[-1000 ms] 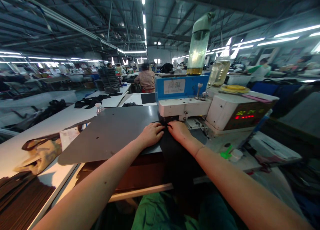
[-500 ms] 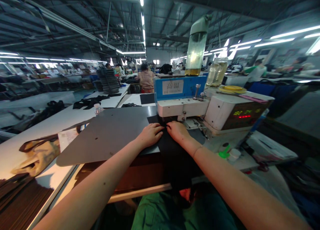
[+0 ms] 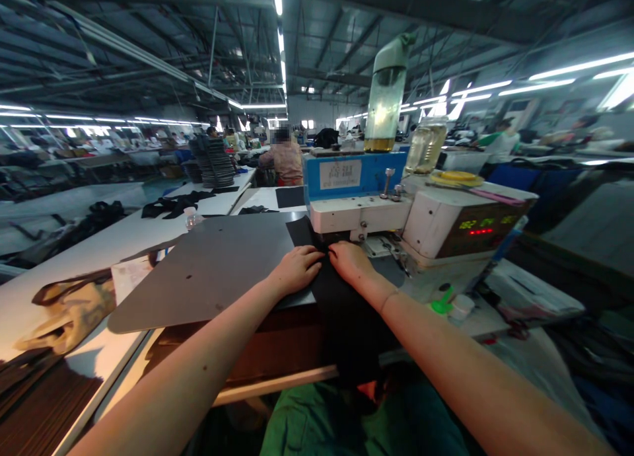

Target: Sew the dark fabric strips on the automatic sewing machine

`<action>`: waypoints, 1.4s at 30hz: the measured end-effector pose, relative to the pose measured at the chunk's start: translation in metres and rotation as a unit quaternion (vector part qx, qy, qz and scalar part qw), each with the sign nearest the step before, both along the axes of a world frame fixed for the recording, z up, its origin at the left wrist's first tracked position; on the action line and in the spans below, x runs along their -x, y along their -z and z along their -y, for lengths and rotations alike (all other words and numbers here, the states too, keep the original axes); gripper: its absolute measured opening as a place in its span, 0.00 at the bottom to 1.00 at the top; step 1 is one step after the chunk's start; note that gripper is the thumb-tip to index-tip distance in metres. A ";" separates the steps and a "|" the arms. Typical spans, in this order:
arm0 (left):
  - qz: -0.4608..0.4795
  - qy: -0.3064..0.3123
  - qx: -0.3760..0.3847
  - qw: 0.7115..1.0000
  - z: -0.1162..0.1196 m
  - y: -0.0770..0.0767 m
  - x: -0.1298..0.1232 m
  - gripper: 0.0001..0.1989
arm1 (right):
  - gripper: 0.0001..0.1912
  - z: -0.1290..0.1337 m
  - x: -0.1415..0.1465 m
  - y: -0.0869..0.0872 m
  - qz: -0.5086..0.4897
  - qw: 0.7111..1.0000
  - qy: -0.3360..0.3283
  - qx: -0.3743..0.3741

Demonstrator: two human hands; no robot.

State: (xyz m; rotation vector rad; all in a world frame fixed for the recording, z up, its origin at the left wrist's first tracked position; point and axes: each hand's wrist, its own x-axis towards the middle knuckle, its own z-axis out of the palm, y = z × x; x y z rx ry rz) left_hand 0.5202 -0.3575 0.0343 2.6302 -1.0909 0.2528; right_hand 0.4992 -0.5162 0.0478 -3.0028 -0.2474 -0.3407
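Note:
A long strip of black fabric runs under the head of a white-and-blue sewing machine and hangs over the table edge toward my lap. My left hand lies at the strip's left side, its fingers together and gripping the cloth by the needle area. Close against it, my right hand has its fingertips pinched on the same fabric, just in front of the machine head. The fingertips nearly meet, and the cloth between them is partly hidden. A grey metal plate extends to the left under the fabric's far end.
A bottle and a jar stand on the machine, beside a yellow dish. A control box with lit digits is at right. Brown pieces and tan cloth lie left. A person sits ahead.
The far end of the black fabric reaches slightly farther out and to the left on the plate. My hands stay almost in place; the view has shifted a little.

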 end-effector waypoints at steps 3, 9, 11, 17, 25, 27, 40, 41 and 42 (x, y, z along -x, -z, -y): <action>0.000 0.002 0.003 1.000 0.000 0.000 0.000 0.18 | 0.14 0.000 0.000 0.000 0.006 1.000 -0.001 0.002; 0.005 0.012 0.002 1.000 0.000 0.000 0.001 0.17 | 0.15 0.000 0.000 0.001 0.000 1.000 -0.004 0.002; 0.008 0.013 0.004 1.000 0.000 0.000 0.000 0.17 | 0.14 0.000 0.000 0.000 -0.002 1.000 -0.003 0.002; 0.010 0.016 0.008 1.000 0.000 0.000 0.000 0.17 | 0.15 -0.001 0.001 -0.001 -0.002 1.000 0.003 0.003; 0.007 0.021 0.013 1.000 0.000 0.000 0.001 0.17 | 0.15 -0.002 0.003 -0.002 -0.008 1.000 0.007 -0.004; 0.008 0.020 0.015 1.000 -0.001 0.000 0.001 0.17 | 0.15 -0.001 0.003 -0.003 -0.009 1.000 0.004 -0.005; 0.000 0.024 0.008 1.000 0.000 -0.004 0.002 0.17 | 0.14 -0.003 0.004 -0.002 0.004 1.000 0.004 -0.003; -0.001 0.024 0.010 1.000 0.001 -0.004 0.002 0.17 | 0.15 -0.003 0.004 -0.002 0.005 1.000 0.004 -0.003; -0.001 0.025 0.011 1.000 0.001 -0.004 0.002 0.17 | 0.15 -0.003 0.004 -0.003 0.007 1.000 0.004 -0.003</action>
